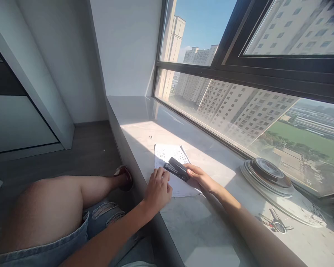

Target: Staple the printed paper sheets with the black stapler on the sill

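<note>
A black stapler [177, 168] is gripped at its near right end by my right hand [196, 176], tilted over the handwritten sheets of paper [163, 152]. My left hand [158, 189] is closed, with curled fingers at the left edge of the sheets, close to the stapler's front end. Whatever its fingertips may hold is hidden. The sheets lie on the pale windowsill [183, 215], partly in sunlight and partly under my hands.
Two small dark marks [150, 137] show on the sill beyond the paper. At the right stand stacked round plates [247, 174], with small metal items [278, 224] like keys in front. A dark-framed window [183, 68] borders the sill; my bare leg [58, 196] is at the left.
</note>
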The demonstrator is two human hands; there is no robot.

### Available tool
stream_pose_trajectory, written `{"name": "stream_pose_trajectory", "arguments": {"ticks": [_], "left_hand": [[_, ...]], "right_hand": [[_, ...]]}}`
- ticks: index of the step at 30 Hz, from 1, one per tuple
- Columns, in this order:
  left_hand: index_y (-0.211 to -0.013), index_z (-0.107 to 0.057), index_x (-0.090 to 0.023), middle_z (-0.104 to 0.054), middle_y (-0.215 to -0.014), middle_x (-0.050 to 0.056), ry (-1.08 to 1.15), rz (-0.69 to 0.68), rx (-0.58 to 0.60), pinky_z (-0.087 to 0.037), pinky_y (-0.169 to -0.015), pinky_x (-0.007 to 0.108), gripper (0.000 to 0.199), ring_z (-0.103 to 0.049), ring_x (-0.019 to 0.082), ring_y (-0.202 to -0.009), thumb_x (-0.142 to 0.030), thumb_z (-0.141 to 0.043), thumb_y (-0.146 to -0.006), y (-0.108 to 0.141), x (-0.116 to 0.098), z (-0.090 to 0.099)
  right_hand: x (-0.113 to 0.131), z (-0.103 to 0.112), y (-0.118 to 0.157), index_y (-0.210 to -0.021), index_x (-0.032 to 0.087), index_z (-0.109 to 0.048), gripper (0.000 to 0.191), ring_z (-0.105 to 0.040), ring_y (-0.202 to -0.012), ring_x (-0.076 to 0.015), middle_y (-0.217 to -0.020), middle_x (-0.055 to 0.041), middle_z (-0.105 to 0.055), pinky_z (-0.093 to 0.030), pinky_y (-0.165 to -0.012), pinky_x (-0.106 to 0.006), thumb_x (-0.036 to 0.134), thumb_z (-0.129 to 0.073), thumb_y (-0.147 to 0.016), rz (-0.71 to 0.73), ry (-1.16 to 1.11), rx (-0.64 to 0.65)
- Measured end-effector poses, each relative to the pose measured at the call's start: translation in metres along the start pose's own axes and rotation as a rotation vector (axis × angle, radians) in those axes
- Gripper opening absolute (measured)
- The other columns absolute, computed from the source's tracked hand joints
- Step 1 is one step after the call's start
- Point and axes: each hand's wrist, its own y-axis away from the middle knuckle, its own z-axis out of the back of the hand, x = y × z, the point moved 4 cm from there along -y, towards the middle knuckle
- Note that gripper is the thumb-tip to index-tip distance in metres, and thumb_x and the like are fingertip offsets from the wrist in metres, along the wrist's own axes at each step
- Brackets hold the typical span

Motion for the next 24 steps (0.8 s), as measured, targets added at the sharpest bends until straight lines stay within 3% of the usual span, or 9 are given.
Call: {"name": "stream_pose_trajectory", "arguments": {"ticks": [7,10,13,18,21,24], "left_hand": [[-0.110,-0.057,-0.022,-0.058,-0.115,0.009,0.002,0.078,-0.072,-0.058,-0.100,0.050,0.032,-0.062,0.032,-0.114,-0.003,-0.063,-0.085,-0.002,0.012,-0.001],[-0.122,-0.056,-0.022,-0.060,-0.127,0.012,0.053,0.057,-0.026,-0.056,-0.110,0.054,0.039,-0.062,0.035,-0.126,-0.009,-0.068,-0.087,-0.011,0.027,0.003],[-0.142,-0.048,-0.023,-0.059,-0.147,0.016,0.138,0.054,0.058,-0.053,-0.117,0.055,0.059,-0.060,0.037,-0.141,-0.018,-0.075,-0.090,-0.020,0.042,0.004],[-0.152,-0.040,-0.021,-0.060,-0.154,0.019,0.147,0.170,0.102,-0.054,-0.115,0.053,0.070,-0.061,0.038,-0.144,-0.025,-0.077,-0.092,-0.023,0.049,0.000],[-0.150,-0.042,-0.019,-0.063,-0.150,0.019,0.129,0.178,0.105,-0.054,-0.116,0.052,0.066,-0.061,0.038,-0.145,-0.024,-0.075,-0.093,-0.022,0.045,0.000],[-0.147,-0.046,-0.019,-0.064,-0.147,0.019,0.119,0.157,0.110,-0.054,-0.116,0.052,0.060,-0.061,0.037,-0.145,-0.025,-0.074,-0.095,-0.022,0.044,0.000]], "right_hand": [[0.010,0.002,0.007,-0.120,0.024,-0.075,0.042,-0.072,-0.111,-0.0336,-0.119,-0.0136,-0.077,-0.059,-0.092,-0.044,0.060,-0.065,-0.101,-0.101,-0.071,0.071],[0.009,0.002,0.007,-0.118,0.025,-0.076,0.041,-0.072,-0.099,-0.0316,-0.109,-0.0108,-0.078,-0.059,-0.085,-0.044,0.060,-0.071,-0.096,-0.142,-0.116,0.056],[0.009,0.002,0.006,-0.113,0.025,-0.075,0.041,-0.071,-0.092,-0.0303,-0.104,-0.0095,-0.077,-0.058,-0.080,-0.045,0.060,-0.074,-0.092,-0.156,-0.100,0.034],[0.007,0.003,0.005,-0.109,0.024,-0.075,0.038,-0.072,-0.102,-0.0310,-0.109,-0.0095,-0.078,-0.059,-0.088,-0.045,0.058,-0.075,-0.092,-0.115,-0.109,0.013],[0.003,-0.002,0.003,-0.115,0.025,-0.073,0.038,-0.073,-0.104,-0.0300,-0.111,-0.0080,-0.078,-0.059,-0.090,-0.045,0.059,-0.071,-0.097,-0.095,-0.036,0.004],[-0.001,-0.011,0.000,-0.124,0.026,-0.073,0.046,-0.070,-0.099,-0.0297,-0.112,-0.0087,-0.075,-0.059,-0.084,-0.043,0.058,-0.078,-0.092,-0.009,0.223,-0.090]]}}
